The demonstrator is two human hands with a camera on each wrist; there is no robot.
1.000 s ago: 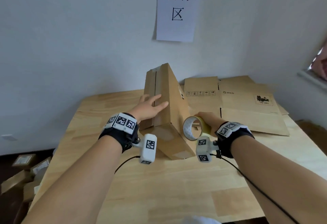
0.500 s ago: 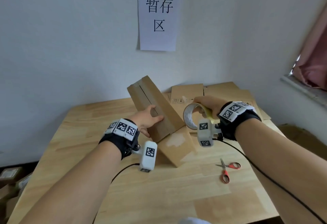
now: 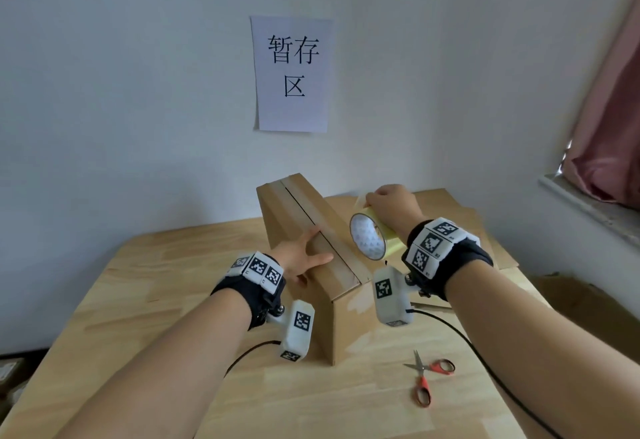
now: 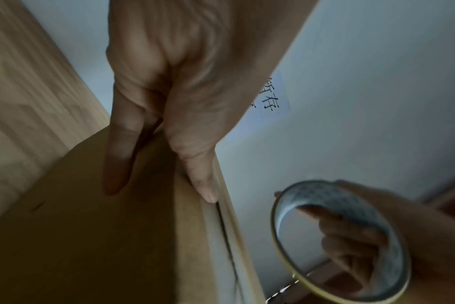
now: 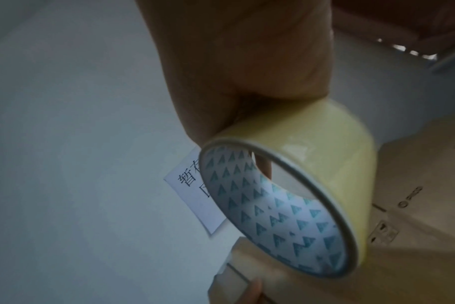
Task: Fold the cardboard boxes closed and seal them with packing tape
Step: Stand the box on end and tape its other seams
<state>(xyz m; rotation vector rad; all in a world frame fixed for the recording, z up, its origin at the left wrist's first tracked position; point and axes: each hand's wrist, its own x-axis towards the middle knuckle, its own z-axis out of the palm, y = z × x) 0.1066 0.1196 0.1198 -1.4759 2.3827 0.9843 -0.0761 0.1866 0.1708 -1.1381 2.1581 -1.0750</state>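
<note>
A brown cardboard box [image 3: 304, 216] stands tilted on the wooden table [image 3: 138, 300], its closed top flaps facing up and right with a dark seam between pale tape strips. My left hand [image 3: 306, 256] rests on the box's left upper edge, thumb along the top face and fingers straight against the side [image 4: 117, 160]. My right hand [image 3: 391, 210] grips a yellowish packing tape roll [image 3: 369, 241] in the air just right of the box, fingers hooked through the core [image 4: 351, 242]. The right wrist view shows the roll [image 5: 325, 154] close up, with the box [image 5: 237, 265] below it.
Red-handled scissors [image 3: 427, 378] lie on the table at the front right. Flattened cardboard sheets [image 3: 460, 210] are stacked at the back right. A paper sign [image 3: 292, 73] hangs on the wall; a pink curtain [image 3: 616, 119] and window sill are at the right.
The box has turned and tilted so its seamed face points up. My right hand has lifted the tape roll higher beside it. My left hand stays on the box.
</note>
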